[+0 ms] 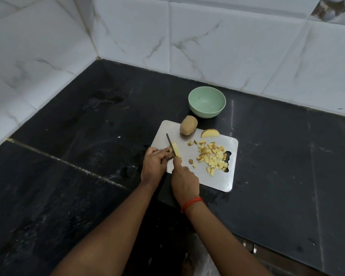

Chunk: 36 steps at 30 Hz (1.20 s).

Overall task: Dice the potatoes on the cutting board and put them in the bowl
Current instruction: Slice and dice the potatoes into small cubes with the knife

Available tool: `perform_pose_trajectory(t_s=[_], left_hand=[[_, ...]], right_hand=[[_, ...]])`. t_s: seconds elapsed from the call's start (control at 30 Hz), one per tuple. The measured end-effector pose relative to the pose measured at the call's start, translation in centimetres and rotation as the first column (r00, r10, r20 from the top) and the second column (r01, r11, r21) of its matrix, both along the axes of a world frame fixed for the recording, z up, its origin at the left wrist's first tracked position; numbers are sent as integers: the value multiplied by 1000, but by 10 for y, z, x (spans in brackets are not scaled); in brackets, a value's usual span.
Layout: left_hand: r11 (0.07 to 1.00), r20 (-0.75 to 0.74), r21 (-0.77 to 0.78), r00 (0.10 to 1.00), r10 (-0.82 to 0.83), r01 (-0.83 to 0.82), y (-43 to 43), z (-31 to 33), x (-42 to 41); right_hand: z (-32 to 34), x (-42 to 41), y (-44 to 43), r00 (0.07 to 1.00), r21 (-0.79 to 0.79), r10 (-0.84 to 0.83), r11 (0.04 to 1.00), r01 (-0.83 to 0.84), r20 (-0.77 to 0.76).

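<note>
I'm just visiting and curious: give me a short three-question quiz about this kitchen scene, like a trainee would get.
1. True or false: the green bowl is empty.
2. Which of the hands holds the knife? A) left hand B) right hand C) neither
3. How many whole, uncut potatoes lie on the cutting board?

Key:
1. True. The diced pieces lie on the cutting board.
2. B. The left hand steadies the potato strip.
3. One: the whole potato at the far edge, near a wedge.
</note>
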State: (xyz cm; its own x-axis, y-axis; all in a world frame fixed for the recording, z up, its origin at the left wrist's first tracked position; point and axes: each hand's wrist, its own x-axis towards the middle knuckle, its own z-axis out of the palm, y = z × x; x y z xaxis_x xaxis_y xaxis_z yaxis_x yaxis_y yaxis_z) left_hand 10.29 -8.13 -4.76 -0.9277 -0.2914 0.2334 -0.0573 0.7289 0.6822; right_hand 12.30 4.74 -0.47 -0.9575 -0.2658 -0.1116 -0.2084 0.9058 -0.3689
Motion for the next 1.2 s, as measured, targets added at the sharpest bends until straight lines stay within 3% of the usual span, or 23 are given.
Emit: perform_pose_trajectory(t_s=[0.13,0.33,0.6,0.9,1.2], left_hand=[[1000,7,-21,1000,9,-8,2,3,2],[997,-24,-77,999,-25,23,1,-5,2],[997,-90,78,996,-14,21,0,0,6],[986,-101,-90,984,-147,138,-1,-2,6],[985,-118,-137,985,-126,110,5,3,9]], right_hand=[[4,-4,-4,999,0,32,999,-32,21],[-4,43,27,998,119,49,992,-44,-45],[1,22,14,1000,75,-22,997,22,-10],[2,21,11,999,-1,-36,999,36,29],[4,7,4,1000,6,3,1000,-3,12]])
